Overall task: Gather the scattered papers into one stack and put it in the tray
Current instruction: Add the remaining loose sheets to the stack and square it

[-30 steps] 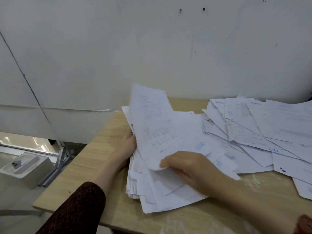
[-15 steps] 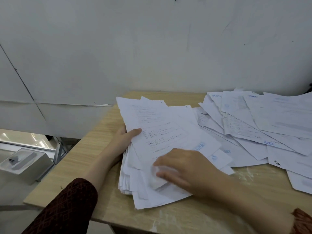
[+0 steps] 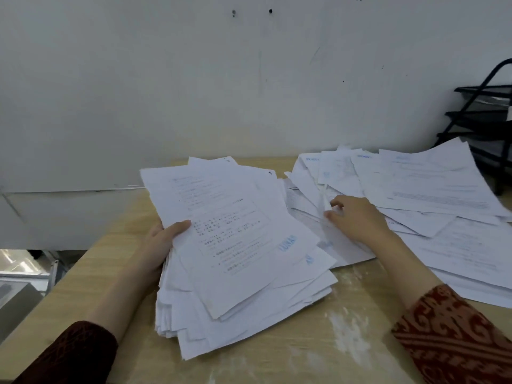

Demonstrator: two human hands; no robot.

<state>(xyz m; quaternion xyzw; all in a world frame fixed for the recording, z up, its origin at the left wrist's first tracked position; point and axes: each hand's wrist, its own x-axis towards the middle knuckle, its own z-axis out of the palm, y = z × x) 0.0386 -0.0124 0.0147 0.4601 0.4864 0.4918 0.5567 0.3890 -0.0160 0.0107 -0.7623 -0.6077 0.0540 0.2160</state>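
Observation:
A thick, uneven stack of white printed papers lies on the left half of the wooden table. My left hand grips the stack's left edge, thumb on top. To the right, loose sheets lie spread and overlapping across the table. My right hand rests on those loose sheets, its fingertips pinching the edge of one sheet. A black tiered tray rack stands at the far right against the wall, partly cut off by the frame.
A white wall runs right behind the table. The table's left edge drops to the floor, where a metal frame and a grey box stand. White smears mark the tabletop in front.
My right hand has left the stack and moved right onto the loose sheets. The lifted sheet now lies flat on the stack. The view has shifted right, showing the tray rack.

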